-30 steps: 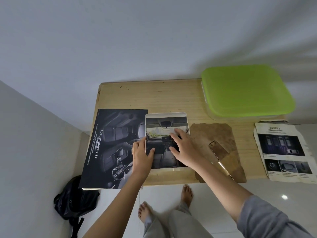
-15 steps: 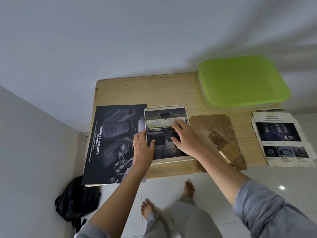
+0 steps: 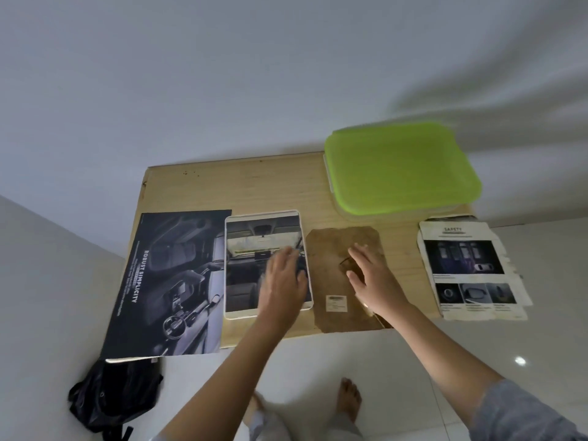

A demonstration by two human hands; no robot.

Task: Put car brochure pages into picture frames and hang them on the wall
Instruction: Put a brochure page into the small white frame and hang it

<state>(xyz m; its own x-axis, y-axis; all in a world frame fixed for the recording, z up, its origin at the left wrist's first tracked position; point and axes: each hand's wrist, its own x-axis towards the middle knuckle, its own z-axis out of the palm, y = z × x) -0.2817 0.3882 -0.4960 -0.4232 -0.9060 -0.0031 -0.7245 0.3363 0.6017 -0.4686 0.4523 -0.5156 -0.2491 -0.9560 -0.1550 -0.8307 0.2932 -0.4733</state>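
Note:
A white picture frame [image 3: 245, 265] lies flat on the wooden table [image 3: 241, 186] with a car interior page showing in it. My left hand [image 3: 281, 278] is over the frame's right half, fingers spread and relaxed, blurred. Right of the frame lies the brown frame backing board [image 3: 331, 249] with its stand and a small white label. My right hand [image 3: 370, 275] is open above that board, over the stand. A dark car brochure [image 3: 168, 281] printed "ROBUST SIMPLICITY" lies left of the frame, overhanging the table's front edge.
A green-lidded plastic box [image 3: 401, 167] sits at the table's back right. A torn "SAFETY" brochure page [image 3: 467, 265] lies at the far right. A black bag [image 3: 114, 396] is on the floor by the left wall. My bare feet stand on white tiles below.
Both hands left the frame's picture and shifted right: the right hand moved onto the brown backing board, the left hand to the frame's right side. The camera view also shifted.

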